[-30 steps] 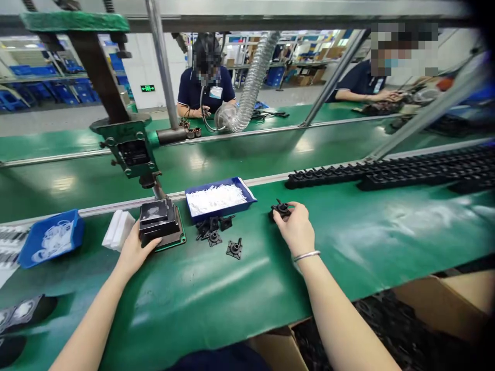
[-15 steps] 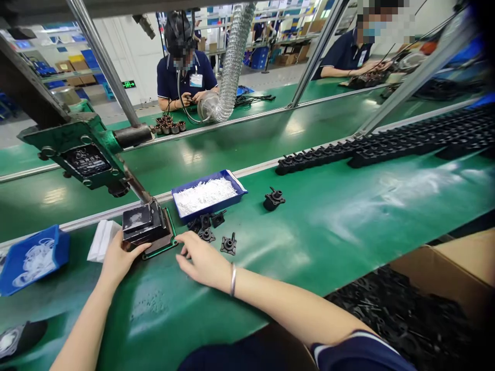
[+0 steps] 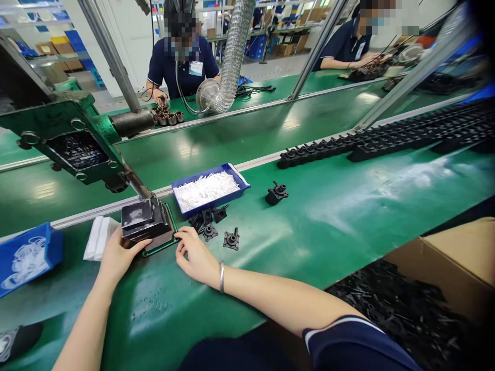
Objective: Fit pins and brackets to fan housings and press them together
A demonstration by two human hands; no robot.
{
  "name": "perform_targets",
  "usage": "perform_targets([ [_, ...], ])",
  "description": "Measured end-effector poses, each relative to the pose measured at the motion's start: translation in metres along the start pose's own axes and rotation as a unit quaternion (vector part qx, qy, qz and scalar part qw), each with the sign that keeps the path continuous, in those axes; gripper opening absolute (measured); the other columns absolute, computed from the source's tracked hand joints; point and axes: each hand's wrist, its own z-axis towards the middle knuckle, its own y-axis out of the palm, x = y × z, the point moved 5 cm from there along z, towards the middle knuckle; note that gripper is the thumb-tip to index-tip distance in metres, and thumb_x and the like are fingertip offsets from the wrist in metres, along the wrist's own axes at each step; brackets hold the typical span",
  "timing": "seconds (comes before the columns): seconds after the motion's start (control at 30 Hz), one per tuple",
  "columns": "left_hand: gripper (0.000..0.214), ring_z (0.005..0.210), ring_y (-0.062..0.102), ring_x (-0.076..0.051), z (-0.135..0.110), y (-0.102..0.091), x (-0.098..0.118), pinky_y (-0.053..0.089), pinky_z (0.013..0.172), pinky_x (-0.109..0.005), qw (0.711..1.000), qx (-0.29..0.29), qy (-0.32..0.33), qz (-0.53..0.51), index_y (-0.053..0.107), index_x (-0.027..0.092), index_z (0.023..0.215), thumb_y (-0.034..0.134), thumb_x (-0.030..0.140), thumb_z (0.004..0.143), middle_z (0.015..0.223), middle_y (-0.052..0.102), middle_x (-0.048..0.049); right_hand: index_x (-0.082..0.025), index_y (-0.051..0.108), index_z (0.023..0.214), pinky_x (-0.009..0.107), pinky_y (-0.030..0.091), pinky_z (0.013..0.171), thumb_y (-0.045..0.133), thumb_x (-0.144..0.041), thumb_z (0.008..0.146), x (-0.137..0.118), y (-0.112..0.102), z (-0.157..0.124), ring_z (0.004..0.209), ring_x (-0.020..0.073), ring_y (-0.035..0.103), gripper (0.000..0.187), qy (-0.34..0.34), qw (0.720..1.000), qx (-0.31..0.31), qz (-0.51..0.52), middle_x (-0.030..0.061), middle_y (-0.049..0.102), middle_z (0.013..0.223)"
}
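Observation:
My left hand (image 3: 118,256) rests against the near side of the black block fixture (image 3: 145,220) under the green press (image 3: 73,141), fingers curled on its base. My right hand (image 3: 196,256) lies on the green belt just right of the fixture, fingers bent, fingertips touching the fixture's green edge; nothing shows in it. A cluster of small black plastic parts (image 3: 211,224) lies just beyond this hand. One more black part (image 3: 276,193) sits alone farther right.
A blue tray of white pieces (image 3: 209,189) sits behind the parts, a blue bin (image 3: 25,257) at far left, white foam (image 3: 98,238) beside the fixture. A long row of black parts (image 3: 386,141) lines the belt's far edge. A cardboard box of black parts (image 3: 417,304) is near right. Two people work across the line.
My right hand left the lone black part on the belt and swept left to the fixture's edge. The left hand stayed on the fixture. The view shifted down and left.

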Motion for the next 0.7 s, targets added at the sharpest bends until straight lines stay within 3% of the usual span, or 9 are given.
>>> perform_targets([
  [0.1,0.061,0.106,0.068,-0.031,-0.001,0.001,0.0,0.054,0.098,-0.048,1.0,0.006,0.0,-0.012,0.059,0.021,0.112,0.083,0.052,0.065,0.113,0.069,-0.0083,-0.014,0.05,0.124,0.037,0.057,0.091,0.051,-0.009,0.081,-0.001,-0.001,0.001,0.103,0.0188,0.066,0.043,-0.019,1.0,0.008,-0.019,0.0161,0.054,0.124],
  [0.17,0.06,0.105,0.069,-0.031,-0.001,0.002,0.0,0.055,0.098,-0.048,1.0,0.012,0.0,-0.013,0.059,0.022,0.111,0.083,0.051,0.065,0.112,0.069,-0.0076,-0.013,0.052,0.122,0.039,0.055,0.097,0.051,-0.009,0.08,-0.003,-0.002,0.002,0.129,0.0241,0.054,0.042,-0.04,0.999,0.01,-0.026,0.0133,0.063,0.107],
  [0.23,0.059,0.104,0.069,-0.031,-0.002,0.002,0.001,0.056,0.096,-0.048,1.0,0.019,-0.001,-0.005,0.059,0.022,0.11,0.083,0.051,0.064,0.111,0.069,-0.0074,-0.014,0.054,0.122,0.039,0.054,0.099,0.052,-0.009,0.079,-0.003,-0.002,0.002,0.14,0.0235,0.044,0.043,-0.051,0.998,0.009,-0.026,0.0097,0.066,0.091],
  [0.33,0.06,0.105,0.068,-0.031,-0.003,0.001,0.003,0.057,0.094,-0.047,1.0,0.024,-0.001,0.004,0.06,0.021,0.111,0.083,0.05,0.064,0.112,0.069,-0.0082,-0.015,0.054,0.127,0.04,0.055,0.099,0.053,-0.011,0.08,-0.002,-0.003,0.001,0.134,0.0223,0.051,0.047,-0.045,0.999,-0.008,-0.024,0.008,0.069,0.09],
  [0.43,0.063,0.107,0.068,-0.032,-0.003,0.001,0.004,0.056,0.096,-0.048,1.0,0.019,-0.003,-0.002,0.059,0.021,0.116,0.083,0.05,0.065,0.115,0.069,-0.0089,-0.017,0.053,0.132,0.04,0.057,0.097,0.053,-0.011,0.08,-0.001,-0.005,-0.001,0.107,0.0201,0.068,0.052,-0.047,0.998,-0.033,-0.03,0.0116,0.069,0.115],
  [0.53,0.064,0.105,0.068,-0.032,-0.003,0.001,0.003,0.055,0.097,-0.05,1.0,0.01,-0.01,0.005,0.059,0.021,0.116,0.083,0.05,0.065,0.114,0.069,-0.0097,-0.017,0.051,0.137,0.039,0.057,0.097,0.053,-0.01,0.079,0.001,-0.007,-0.002,0.088,0.0157,0.071,0.058,-0.059,0.996,-0.056,-0.028,0.015,0.057,0.14],
  [0.63,0.075,0.115,0.064,-0.033,-0.003,0.0,0.008,0.05,0.103,-0.051,1.0,0.0,0.011,-0.01,0.052,0.022,0.13,0.083,0.048,0.067,0.127,0.063,-0.0118,-0.015,0.049,0.139,0.038,0.056,0.097,0.054,-0.013,0.078,0.003,-0.008,-0.003,0.088,0.0149,0.07,0.062,-0.065,0.994,-0.081,-0.029,0.0186,0.041,0.153],
  [0.7,0.086,0.13,0.054,-0.032,-0.001,-0.003,0.015,0.045,0.11,-0.047,0.998,0.007,0.035,-0.053,0.042,0.026,0.141,0.082,0.046,0.068,0.144,0.051,-0.0124,-0.015,0.048,0.141,0.04,0.054,0.099,0.055,-0.014,0.077,0.003,-0.008,-0.003,0.091,0.016,0.069,0.064,-0.066,0.992,-0.097,-0.04,0.0192,0.039,0.155],
])
